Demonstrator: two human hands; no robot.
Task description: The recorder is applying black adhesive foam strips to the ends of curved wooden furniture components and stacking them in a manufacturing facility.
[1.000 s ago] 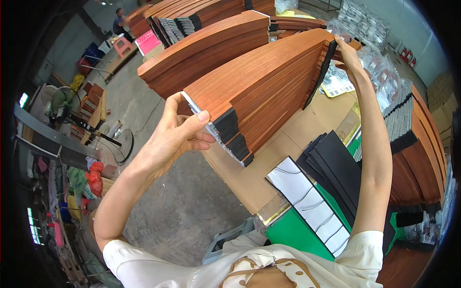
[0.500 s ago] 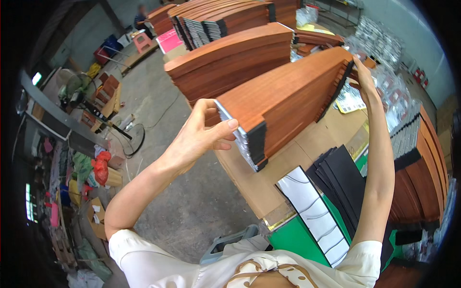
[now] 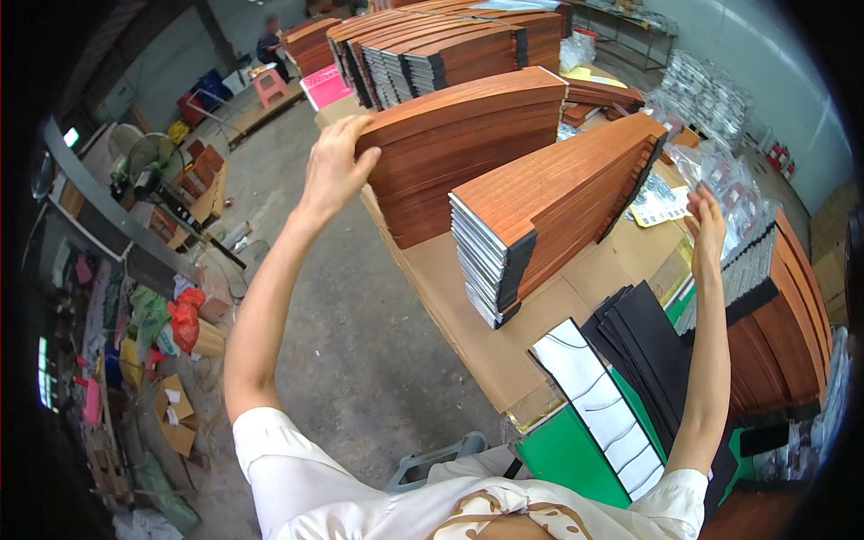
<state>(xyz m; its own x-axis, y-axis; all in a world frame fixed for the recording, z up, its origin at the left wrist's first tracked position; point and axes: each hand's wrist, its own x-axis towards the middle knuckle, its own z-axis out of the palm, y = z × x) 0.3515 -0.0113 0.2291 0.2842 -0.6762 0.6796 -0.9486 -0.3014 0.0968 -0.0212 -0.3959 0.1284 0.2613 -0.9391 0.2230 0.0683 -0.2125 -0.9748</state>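
Note:
Two stacks of curved reddish-brown wood-grain panels stand on a cardboard-covered table. My left hand (image 3: 337, 169) is at the left end of the rear stack (image 3: 468, 126), fingers over its top corner and thumb against the front face. The nearer stack (image 3: 558, 180) has silvery layered ends and black edging, and no hand is on it. Beyond its right end my right hand (image 3: 707, 220) hangs in the air, empty, with fingers stretched out. Close to my right forearm lie black sheets (image 3: 637, 346) and a white strip with dark wavy lines (image 3: 589, 391).
More panel stacks (image 3: 441, 45) stand at the back, with another (image 3: 778, 337) at the right. Clear plastic bags (image 3: 720, 171) lie beyond my right hand. A green surface (image 3: 562, 454) covers the table's near end. A floor fan (image 3: 148, 162) stands left; a person (image 3: 270, 47) is far off.
My left hand has left the nearer stack and moved up and left to the rear stack's end. My right hand has come off the nearer stack's far end. The nearer stack now stands free.

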